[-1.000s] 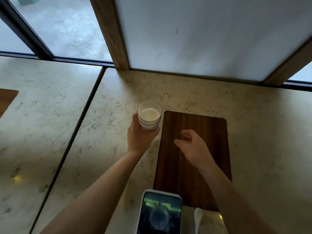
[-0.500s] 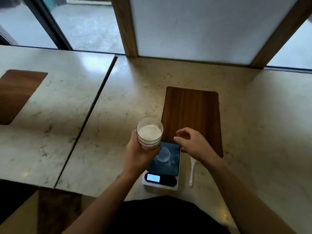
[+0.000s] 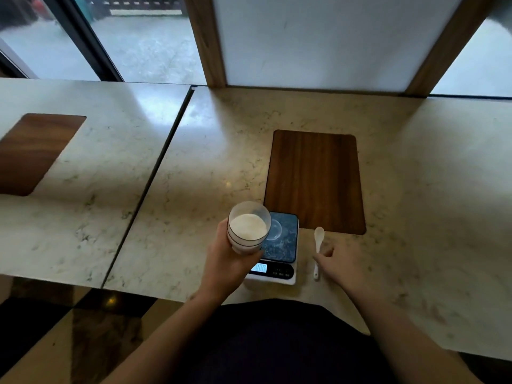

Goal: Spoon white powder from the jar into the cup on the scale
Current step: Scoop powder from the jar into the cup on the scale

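My left hand point(image 3: 230, 261) grips the jar point(image 3: 248, 227) of powder, lifted beside the scale point(image 3: 277, 253). My right hand point(image 3: 339, 263) has dropped from above the scale to the spoon point(image 3: 318, 245) on the worktop point(image 3: 194, 189), fingers loose, about to pinch it. I can't make out a cup for certain.

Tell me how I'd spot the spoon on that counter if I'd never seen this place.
Start at the dark wooden board set into the marble counter. Just in front of its near right corner, right of the white scale, lies the spoon. It is the only small, slim white thing lying flat there, bowl pointing away, with the right hand at its handle.
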